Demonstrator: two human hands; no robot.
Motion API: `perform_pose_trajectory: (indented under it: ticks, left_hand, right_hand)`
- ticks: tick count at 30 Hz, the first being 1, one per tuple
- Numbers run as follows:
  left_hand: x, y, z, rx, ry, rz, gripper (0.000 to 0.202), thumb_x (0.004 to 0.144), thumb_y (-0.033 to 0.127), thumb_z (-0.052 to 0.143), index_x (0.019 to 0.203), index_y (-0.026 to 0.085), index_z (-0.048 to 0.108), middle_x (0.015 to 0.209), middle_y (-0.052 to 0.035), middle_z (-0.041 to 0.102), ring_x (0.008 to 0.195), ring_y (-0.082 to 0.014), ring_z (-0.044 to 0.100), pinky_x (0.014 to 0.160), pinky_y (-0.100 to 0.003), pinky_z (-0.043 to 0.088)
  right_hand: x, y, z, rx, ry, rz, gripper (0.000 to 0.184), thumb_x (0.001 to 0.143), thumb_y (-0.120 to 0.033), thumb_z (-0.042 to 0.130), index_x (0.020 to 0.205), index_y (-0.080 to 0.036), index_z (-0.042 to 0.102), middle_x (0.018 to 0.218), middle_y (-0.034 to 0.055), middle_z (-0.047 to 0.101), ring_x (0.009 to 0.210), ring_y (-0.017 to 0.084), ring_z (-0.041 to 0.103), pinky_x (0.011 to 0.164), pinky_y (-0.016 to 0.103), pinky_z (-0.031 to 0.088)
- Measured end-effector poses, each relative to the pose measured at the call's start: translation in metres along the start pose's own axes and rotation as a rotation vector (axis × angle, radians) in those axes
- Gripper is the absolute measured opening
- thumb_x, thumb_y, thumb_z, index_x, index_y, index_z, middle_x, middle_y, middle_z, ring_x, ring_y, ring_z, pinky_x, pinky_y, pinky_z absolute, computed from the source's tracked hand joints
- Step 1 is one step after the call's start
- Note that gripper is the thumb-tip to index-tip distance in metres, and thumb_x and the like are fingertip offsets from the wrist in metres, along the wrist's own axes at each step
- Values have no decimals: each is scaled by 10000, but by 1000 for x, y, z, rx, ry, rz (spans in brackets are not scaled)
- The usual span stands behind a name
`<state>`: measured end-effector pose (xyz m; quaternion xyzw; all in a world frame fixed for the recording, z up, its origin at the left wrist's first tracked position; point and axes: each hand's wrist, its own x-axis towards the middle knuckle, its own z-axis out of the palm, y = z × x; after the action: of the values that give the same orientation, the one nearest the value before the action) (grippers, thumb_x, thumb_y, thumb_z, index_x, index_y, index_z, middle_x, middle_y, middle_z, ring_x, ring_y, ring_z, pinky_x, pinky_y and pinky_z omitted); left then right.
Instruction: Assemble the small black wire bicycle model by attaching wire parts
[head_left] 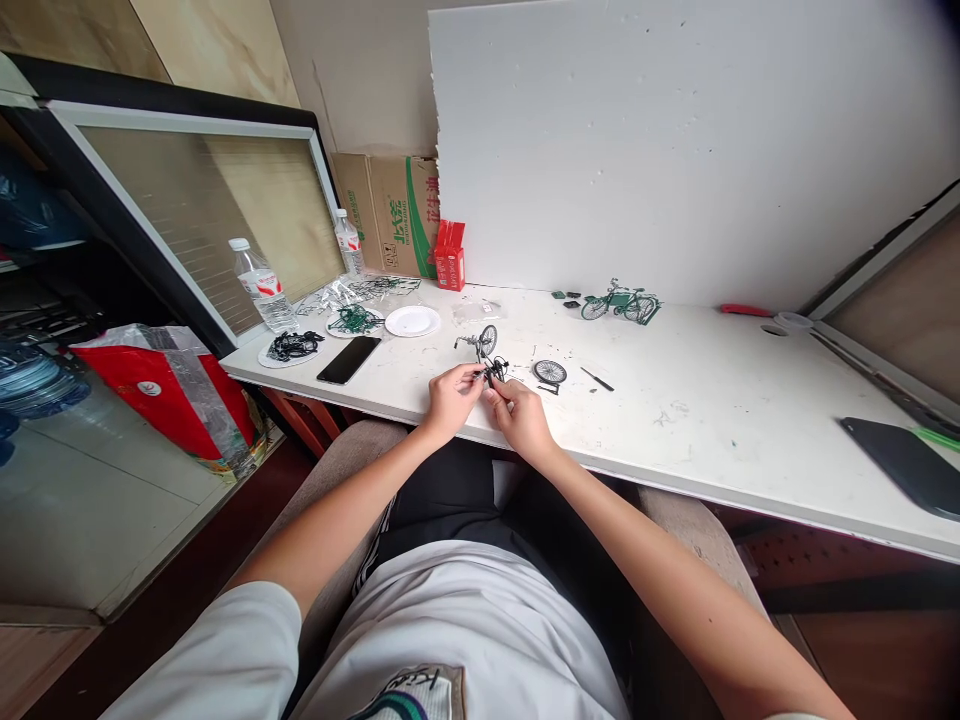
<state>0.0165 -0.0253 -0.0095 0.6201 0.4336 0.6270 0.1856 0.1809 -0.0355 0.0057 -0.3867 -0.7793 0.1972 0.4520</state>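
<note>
Black part [495, 371] partly covered by left hand [452, 402] and right hand [523, 420]; I can't make out its details from here. Dark speck [592, 391] near thin tool [599, 380]: too small for me to identify. Right edge crops black slab [904, 465]; bottom edge, shirt patch [420, 694].

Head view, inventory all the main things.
Partial model bicycle: 1, black, front centre.
Loose spoked wheel: 1, black, right of it.
Slim tool: 1, black, farther right.
Upright model bicycle: 1, green, back.
Round plates: 3, white, left.
Tangled heaps: 2, black and green, on plates.
Rectangular phone: 1, black, left.
Plastic bottles: 2, clear, left.
Small carton: 1, red, back left.
Cardboard box: 1, brown, back left.
Large bag: 1, red, far left.
Long table: 1, white, centre.
Left hand, right hand: 2, bare, on partial bicycle.
</note>
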Motion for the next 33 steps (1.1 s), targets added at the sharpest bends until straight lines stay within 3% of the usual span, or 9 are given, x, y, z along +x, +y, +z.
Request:
perform_pose_trajectory:
  ticks: [12, 24, 33]
  left_hand:
    - [1, 2, 0, -56, 16, -1, 249, 922, 260, 707, 1144, 171, 776, 1043, -106, 810, 962, -198, 787, 919, -336, 659]
    - [-1, 2, -1, -17, -11, 6, 265, 915, 254, 719, 1160, 176, 780, 1123, -113, 806, 965, -220, 795, 938, -372, 665]
    - [-1, 0, -1, 6, -17, 16, 283, 904, 226, 718, 1174, 182, 789, 1123, -106, 809, 941, -220, 801, 921, -369, 672]
  right_hand:
    - [-1, 3, 3, 40, 19, 8, 365, 1046, -396, 516, 1178, -168, 770, 844, 81, 678, 773, 214, 604, 733, 328, 457]
    - [1, -3, 1, 74, 79, 119, 382, 1020, -438, 516, 898, -184, 773, 805, 97, 717, 769, 220, 633, 687, 314, 459]
    - [1, -6, -1, 119, 76, 169, 375, 1008, -435, 517, 829, -193, 741, 723, 80, 719, 728, 230, 656, 680, 320, 477]
